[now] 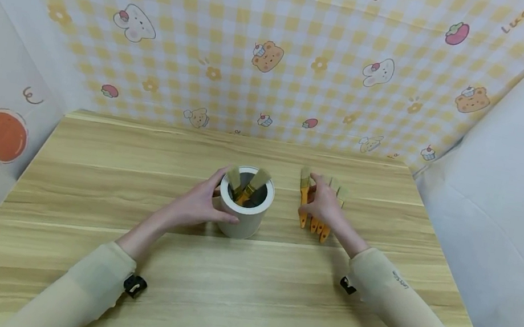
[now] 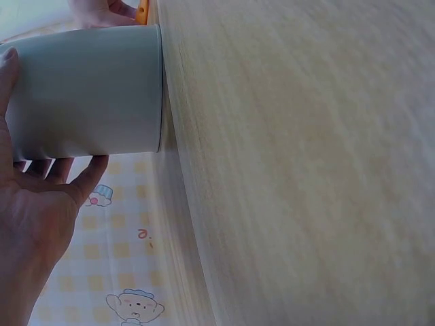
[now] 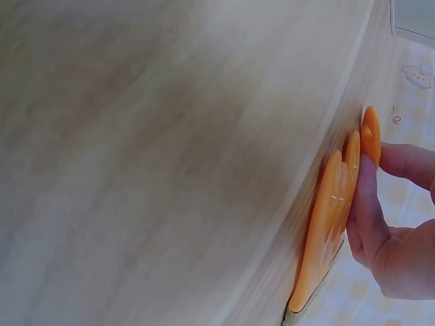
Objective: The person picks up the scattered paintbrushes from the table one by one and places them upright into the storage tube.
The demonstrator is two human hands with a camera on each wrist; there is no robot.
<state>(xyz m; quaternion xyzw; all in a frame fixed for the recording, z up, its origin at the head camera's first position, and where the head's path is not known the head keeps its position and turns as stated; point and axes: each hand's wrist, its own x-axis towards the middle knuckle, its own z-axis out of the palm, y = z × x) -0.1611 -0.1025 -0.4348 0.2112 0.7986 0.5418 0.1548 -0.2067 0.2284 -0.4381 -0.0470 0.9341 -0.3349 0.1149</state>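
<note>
Your left hand (image 1: 198,203) curled round the pale cylindrical canister (image 1: 242,225), upright on the wooden table (image 1: 219,295) with two paintbrushes (image 1: 259,179) inside, bristles up. To its right, your right hand (image 1: 327,204) pinched the leftmost orange-handled paintbrush (image 1: 304,196), just beside the other loose brushes (image 1: 324,235).

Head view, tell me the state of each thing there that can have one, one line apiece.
Can: upright on the table, top open.
Brushes in can: leaning, bristles up.
Left hand: gripping the can's side.
Right hand: pinching a handle.
Leftmost loose brush: held by the right hand; whether lifted, unclear.
Other loose brushes: lying together, partly hidden by the right hand.
</note>
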